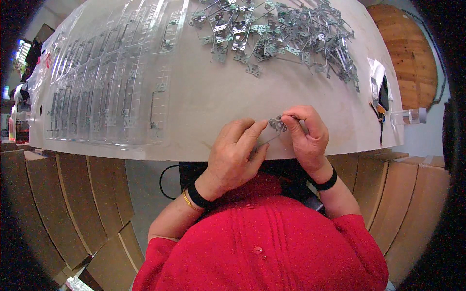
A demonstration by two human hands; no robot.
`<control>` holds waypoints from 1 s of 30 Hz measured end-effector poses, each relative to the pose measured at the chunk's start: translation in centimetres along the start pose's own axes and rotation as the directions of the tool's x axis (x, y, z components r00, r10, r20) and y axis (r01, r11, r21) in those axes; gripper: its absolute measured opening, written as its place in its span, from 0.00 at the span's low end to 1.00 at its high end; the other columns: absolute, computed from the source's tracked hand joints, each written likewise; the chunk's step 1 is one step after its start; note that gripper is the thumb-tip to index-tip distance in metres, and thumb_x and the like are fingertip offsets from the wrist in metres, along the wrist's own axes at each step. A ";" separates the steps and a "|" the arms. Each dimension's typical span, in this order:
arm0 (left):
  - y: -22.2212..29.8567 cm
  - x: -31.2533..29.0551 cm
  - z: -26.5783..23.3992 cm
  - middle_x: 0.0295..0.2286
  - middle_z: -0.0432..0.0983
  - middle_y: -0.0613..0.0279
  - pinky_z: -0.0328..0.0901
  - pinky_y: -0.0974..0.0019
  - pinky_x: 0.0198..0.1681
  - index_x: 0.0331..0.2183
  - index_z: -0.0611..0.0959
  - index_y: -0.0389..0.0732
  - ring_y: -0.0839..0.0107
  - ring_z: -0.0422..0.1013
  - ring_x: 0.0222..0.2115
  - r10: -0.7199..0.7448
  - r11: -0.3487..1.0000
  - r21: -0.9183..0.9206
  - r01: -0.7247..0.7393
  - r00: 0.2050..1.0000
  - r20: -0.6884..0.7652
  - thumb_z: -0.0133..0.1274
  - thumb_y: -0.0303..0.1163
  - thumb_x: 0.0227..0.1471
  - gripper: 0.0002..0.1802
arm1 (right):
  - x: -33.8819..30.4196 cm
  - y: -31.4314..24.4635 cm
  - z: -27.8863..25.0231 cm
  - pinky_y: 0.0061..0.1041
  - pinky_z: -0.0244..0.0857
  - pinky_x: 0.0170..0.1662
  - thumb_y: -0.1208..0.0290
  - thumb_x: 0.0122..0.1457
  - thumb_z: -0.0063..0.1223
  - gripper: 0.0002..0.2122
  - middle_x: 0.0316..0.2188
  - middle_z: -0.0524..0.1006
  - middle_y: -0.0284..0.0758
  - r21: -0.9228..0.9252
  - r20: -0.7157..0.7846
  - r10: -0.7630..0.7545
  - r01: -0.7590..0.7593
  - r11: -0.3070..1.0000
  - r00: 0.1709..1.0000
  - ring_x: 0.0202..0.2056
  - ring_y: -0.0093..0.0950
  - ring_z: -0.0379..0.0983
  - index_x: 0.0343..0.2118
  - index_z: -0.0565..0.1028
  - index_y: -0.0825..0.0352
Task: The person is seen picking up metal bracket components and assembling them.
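Observation:
A small grey metal bracket with a thin rod [277,124] is held between both hands, just above the near edge of the white table [208,97]. My left hand [235,153] has its fingers bent round the rod end, which they partly hide. Thumb and forefinger of my right hand [308,138] pinch the bracket's flat perforated plate. Beyond them lies a tangled heap of similar metal brackets with rods [272,36]. On the left, a clear plastic tray [167,104] has long slots, many with a metal piece lying in them.
A clear plastic container with a pale lid [412,116] is at the table's right edge, near a white and black item [379,87]. A round wooden board [407,53] stands beyond. Cardboard boxes [70,203] line the left below the table, and more boxes [400,203] the right.

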State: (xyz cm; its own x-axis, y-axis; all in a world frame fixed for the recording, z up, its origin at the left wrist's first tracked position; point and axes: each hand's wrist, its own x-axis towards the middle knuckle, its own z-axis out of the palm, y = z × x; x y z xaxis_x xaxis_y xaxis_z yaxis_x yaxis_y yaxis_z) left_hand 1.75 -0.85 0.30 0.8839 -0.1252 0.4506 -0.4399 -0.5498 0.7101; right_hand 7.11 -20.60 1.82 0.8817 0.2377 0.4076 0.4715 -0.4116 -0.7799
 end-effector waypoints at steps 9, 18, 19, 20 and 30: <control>-0.1 -0.1 0.1 0.42 0.77 0.46 0.71 0.54 0.45 0.51 0.80 0.39 0.49 0.74 0.42 0.000 1.000 -0.003 0.000 1.000 0.003 0.67 0.27 0.44 0.29 | 0.3 -0.3 0.1 0.27 0.71 0.40 0.79 0.58 0.62 0.07 0.35 0.80 0.38 -0.092 0.015 -0.113 0.114 0.989 0.993 0.36 0.33 0.78 0.39 0.79 0.66; 0.0 0.0 0.0 0.42 0.77 0.46 0.71 0.54 0.44 0.51 0.80 0.39 0.49 0.75 0.42 -0.008 1.000 -0.005 0.008 1.000 0.009 0.66 0.27 0.45 0.29 | 0.2 0.2 0.0 0.28 0.71 0.40 0.79 0.58 0.61 0.08 0.35 0.80 0.38 -0.069 0.012 -0.092 0.092 0.993 0.996 0.36 0.35 0.78 0.40 0.80 0.66; 0.1 0.0 0.0 0.42 0.77 0.46 0.71 0.54 0.44 0.51 0.80 0.39 0.49 0.75 0.42 -0.011 1.000 -0.006 0.011 1.000 0.006 0.66 0.27 0.45 0.29 | 0.2 0.1 0.0 0.29 0.72 0.40 0.80 0.58 0.61 0.08 0.35 0.81 0.38 -0.072 0.023 -0.095 0.096 0.993 0.995 0.36 0.35 0.78 0.40 0.80 0.65; 0.1 0.0 0.0 0.42 0.77 0.46 0.71 0.54 0.44 0.51 0.80 0.39 0.49 0.75 0.42 -0.011 1.000 -0.006 0.011 1.000 0.006 0.66 0.27 0.45 0.29 | 0.2 0.0 0.0 0.29 0.72 0.41 0.80 0.58 0.60 0.08 0.35 0.81 0.38 -0.075 0.034 -0.098 0.100 0.992 0.995 0.36 0.35 0.78 0.41 0.80 0.65; 0.4 0.0 0.0 0.43 0.76 0.47 0.72 0.58 0.41 0.51 0.80 0.39 0.53 0.76 0.40 -0.125 0.990 -0.071 0.122 0.991 -0.040 0.67 0.26 0.46 0.28 | -0.3 0.2 0.4 0.26 0.72 0.44 0.81 0.61 0.58 0.09 0.38 0.81 0.37 0.059 -0.090 -0.019 0.024 0.998 0.996 0.39 0.29 0.79 0.44 0.79 0.67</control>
State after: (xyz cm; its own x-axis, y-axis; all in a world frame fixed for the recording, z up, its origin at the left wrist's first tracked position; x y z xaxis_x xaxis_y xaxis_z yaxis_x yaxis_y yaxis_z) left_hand 1.62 -1.08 0.54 0.9249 -0.0219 0.3796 -0.3387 -0.5009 0.7964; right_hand 6.91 -20.44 1.37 0.8708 0.1654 0.4631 0.4907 -0.3527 -0.7967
